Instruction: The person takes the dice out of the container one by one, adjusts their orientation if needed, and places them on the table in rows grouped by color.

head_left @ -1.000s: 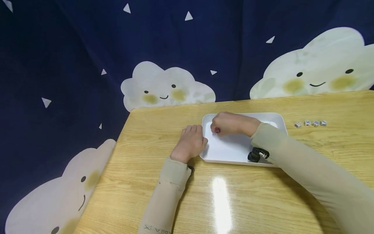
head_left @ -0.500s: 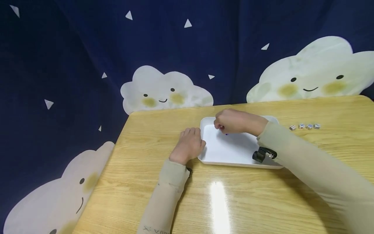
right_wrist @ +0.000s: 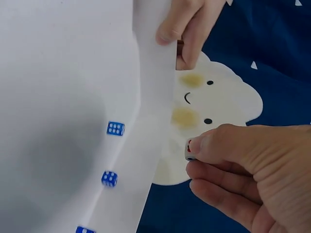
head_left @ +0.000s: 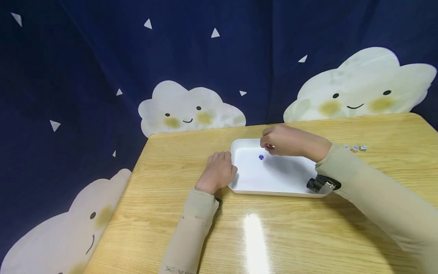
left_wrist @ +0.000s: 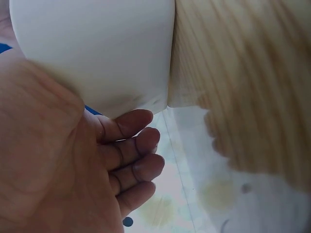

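My left hand grips the left end of the white tray, thumb inside the wall and fingers outside, as the right wrist view shows. Over the tray's far side, my right hand pinches a small white die with red marks between thumb and fingers. On the tray floor a blue die lies left of the right hand. The right wrist view shows three blue dice along one wall: one with six pips up, a second die and a third die, cut off by the frame.
Several white dice stand in a row right of the tray, the rightmost die among them; my right forearm partly covers that side. Behind the wooden table hangs a dark blue curtain with cloud prints.
Still pinching the white die, my right hand has moved right and away from the blue die, which now shows uncovered. The left hand keeps its grip on the tray. The head view has shifted slightly.
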Demonstrator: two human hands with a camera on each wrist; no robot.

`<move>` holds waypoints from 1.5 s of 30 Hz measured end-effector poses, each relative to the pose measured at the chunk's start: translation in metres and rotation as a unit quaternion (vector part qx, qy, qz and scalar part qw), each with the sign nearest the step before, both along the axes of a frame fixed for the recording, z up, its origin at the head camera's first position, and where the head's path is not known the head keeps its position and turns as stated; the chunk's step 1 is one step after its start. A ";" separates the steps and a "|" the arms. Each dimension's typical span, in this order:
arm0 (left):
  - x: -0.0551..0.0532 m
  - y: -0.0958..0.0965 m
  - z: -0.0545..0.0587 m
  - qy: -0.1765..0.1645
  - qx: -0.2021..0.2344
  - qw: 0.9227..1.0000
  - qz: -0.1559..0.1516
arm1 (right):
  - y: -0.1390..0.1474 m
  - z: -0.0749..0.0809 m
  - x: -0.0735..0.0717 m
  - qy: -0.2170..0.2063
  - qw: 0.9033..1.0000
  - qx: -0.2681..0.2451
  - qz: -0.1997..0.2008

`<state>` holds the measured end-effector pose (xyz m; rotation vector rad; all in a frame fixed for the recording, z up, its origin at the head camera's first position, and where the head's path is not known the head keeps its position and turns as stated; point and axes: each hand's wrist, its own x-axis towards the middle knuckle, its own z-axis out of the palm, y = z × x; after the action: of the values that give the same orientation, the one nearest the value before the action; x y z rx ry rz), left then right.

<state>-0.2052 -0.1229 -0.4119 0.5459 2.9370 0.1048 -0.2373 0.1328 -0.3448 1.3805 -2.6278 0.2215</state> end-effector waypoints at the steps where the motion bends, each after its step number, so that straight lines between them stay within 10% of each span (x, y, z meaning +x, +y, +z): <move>1: 0.000 0.000 0.000 -0.002 0.000 1.000 0.000 | 0.004 0.000 0.002 0.003 1.000 -0.001 -0.003; 23: 0.001 0.000 -0.002 0.014 -0.024 1.000 -0.003 | 0.091 -0.010 0.022 0.059 0.990 -0.086 -0.094; 45: -0.002 0.001 -0.002 0.004 -0.007 1.000 0.009 | 0.144 -0.026 0.030 0.013 0.966 -0.085 -0.242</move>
<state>-0.2067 -0.1221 -0.4136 0.5198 2.9482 0.0840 -0.2069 0.2763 -0.3710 0.6551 -2.7463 0.3471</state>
